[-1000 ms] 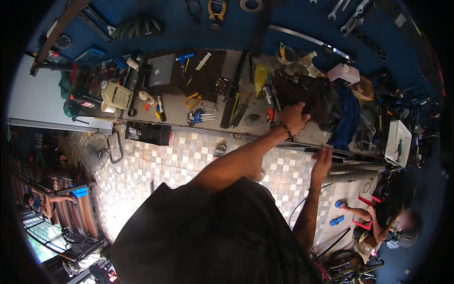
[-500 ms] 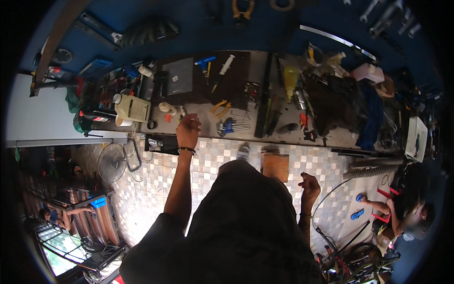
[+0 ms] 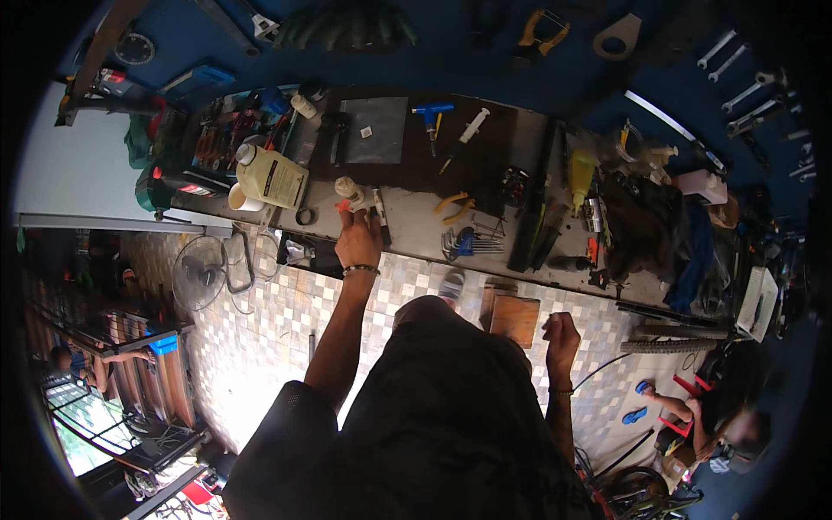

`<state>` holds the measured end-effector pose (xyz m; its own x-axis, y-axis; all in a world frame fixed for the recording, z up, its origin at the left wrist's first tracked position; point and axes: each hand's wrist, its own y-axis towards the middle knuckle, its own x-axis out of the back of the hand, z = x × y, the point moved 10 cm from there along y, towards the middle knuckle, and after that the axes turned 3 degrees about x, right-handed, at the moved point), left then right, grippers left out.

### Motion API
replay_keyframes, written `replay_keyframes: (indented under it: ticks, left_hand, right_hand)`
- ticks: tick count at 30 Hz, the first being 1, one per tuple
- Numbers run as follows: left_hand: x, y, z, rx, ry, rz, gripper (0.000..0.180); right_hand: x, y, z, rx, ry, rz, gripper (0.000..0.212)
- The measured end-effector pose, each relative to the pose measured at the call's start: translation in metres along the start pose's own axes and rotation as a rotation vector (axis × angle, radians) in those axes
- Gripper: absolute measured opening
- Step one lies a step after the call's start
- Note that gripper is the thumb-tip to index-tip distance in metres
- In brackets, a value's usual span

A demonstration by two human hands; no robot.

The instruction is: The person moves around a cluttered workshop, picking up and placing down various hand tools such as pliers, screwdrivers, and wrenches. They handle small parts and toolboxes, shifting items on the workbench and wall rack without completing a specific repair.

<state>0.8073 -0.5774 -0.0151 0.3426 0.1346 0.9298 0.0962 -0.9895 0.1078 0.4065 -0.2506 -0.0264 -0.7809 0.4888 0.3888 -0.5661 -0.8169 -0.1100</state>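
My left hand (image 3: 359, 241) reaches over the front edge of the workbench (image 3: 407, 238), fingers stretched out and apart. Its fingertips are at a small orange-red piece (image 3: 343, 206), beside a pale, rounded spool-like thing (image 3: 348, 189); whether they touch is unclear. A slim dark tube with a light end (image 3: 381, 215) lies just right of those fingers. My right hand (image 3: 562, 340) hangs over the floor, right of a wooden block (image 3: 515, 319). Its fingers are curled together around something small that I cannot make out.
Yellow-handled pliers (image 3: 455, 208), a blue hex key set (image 3: 470, 243), a syringe (image 3: 474, 126) and a blue-handled tool (image 3: 432, 121) lie on the bench. A beige jug (image 3: 270, 177) stands left; a fan (image 3: 198, 270) is below. Another person (image 3: 706, 429) sits at right.
The view has shifted, so the bench items appear further right. My left hand has moved to the orange-red piece. My right hand stays low with its fingers curled.
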Motion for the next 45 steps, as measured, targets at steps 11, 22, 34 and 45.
replay_keyframes:
  ticks: [11,22,34,45]
  left_hand:
    - [0.043,-0.014,-0.04,-0.123,-0.523,-0.041,0.033]
    - [0.094,-0.105,-0.211,-0.22,-1.37,0.664,0.032]
    - [0.088,-0.104,-0.239,-0.369,-1.229,0.71,0.029]
    - [0.078,-0.097,-0.258,-0.317,-1.259,0.827,0.03]
  right_hand:
    - [-0.093,0.037,0.14,0.155,0.05,0.212,0.018]
    - [-0.044,0.058,0.293,0.866,-0.117,0.088,0.022]
    - [-0.012,0.068,0.29,0.832,-0.2,0.22,0.02]
    - [-0.001,0.076,0.289,0.81,-0.261,0.185,0.016]
